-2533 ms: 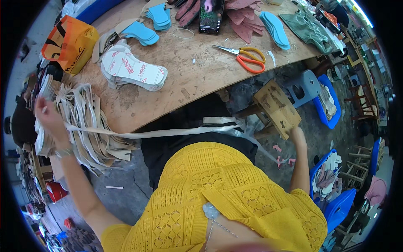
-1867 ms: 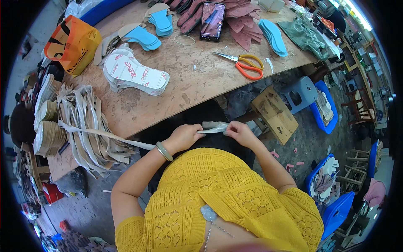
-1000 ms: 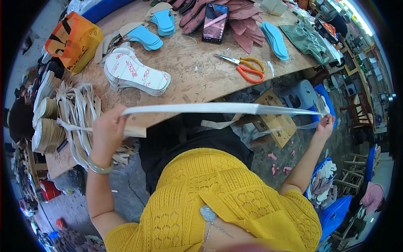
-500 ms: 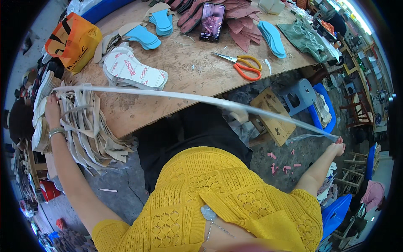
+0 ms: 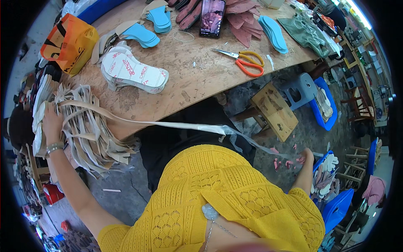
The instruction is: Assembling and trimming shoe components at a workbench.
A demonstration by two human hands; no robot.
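Table first: the near edge of the wooden table [image 5: 178, 98] runs on a slant, low at the left and high at the right, with the person's lap tucked up against it. On top, bare wood shows between the stack of white sole-shaped pieces [image 5: 134, 73] and the scissors [image 5: 238, 58], which lie with their blades apart. Off the right side, the wooden stool [image 5: 275, 111] sits just beyond the edge, and the blue bin [image 5: 320, 161] is near the right hand [image 5: 306, 156], so elbow room's tighter there.

The 2 hands are well apart. Left hand [image 5: 52, 126] is down at the bundle of beige strips [image 5: 90, 132], can't tell if it's gripping anything. Right hand is out over the floor [image 5: 130, 201] by some pink scraps [image 5: 276, 164]; it's blurry, so can't tell if it's pinching the film.

The long strip [image 5: 180, 124] stretches from beside the left hand, over the bundle and table corner, then above the lap. Beige and narrow at the left, it turns whitish mid-span, with shiny, crinkled see-through film [image 5: 256, 145] trailing toward the right hand.
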